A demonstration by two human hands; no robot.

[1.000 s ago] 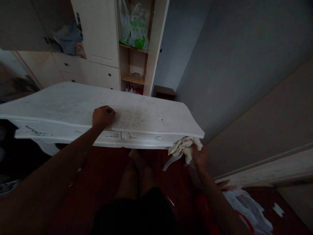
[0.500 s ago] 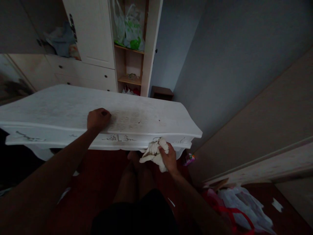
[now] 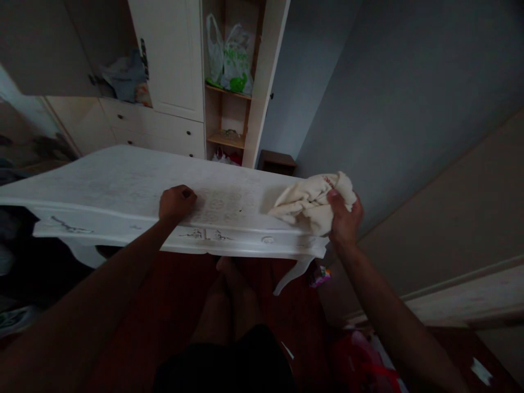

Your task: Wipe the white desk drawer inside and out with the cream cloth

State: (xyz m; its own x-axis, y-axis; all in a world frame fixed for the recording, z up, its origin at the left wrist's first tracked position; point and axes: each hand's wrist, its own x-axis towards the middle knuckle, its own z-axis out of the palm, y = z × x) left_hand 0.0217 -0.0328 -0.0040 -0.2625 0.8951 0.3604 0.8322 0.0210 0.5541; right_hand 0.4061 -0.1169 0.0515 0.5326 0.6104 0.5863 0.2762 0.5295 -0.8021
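A long white desk point(image 3: 135, 164) with carved drawer fronts stretches across in front of me, its top marked with greyish smudges near the middle. On that top rests my left hand point(image 3: 177, 203), curled into a loose fist with nothing visible in it. My right hand point(image 3: 346, 218) grips a crumpled cream cloth point(image 3: 309, 199) at the desk's right end. The cloth covers part of the right corner and hangs at the front edge. A small dark speck lies on the top between my hands.
Behind the desk stands a white wardrobe point(image 3: 172, 71) with an open door and plastic bags point(image 3: 237, 63) on a shelf. A grey wall point(image 3: 393, 109) rises at the right. A pink box point(image 3: 319, 276) and a red bag point(image 3: 356, 363) are on the red floor point(image 3: 262, 278).
My right hand has lifted the cloth from below the desk's front edge up to its right end. My left fist stays on the desktop. The view has shifted slightly.
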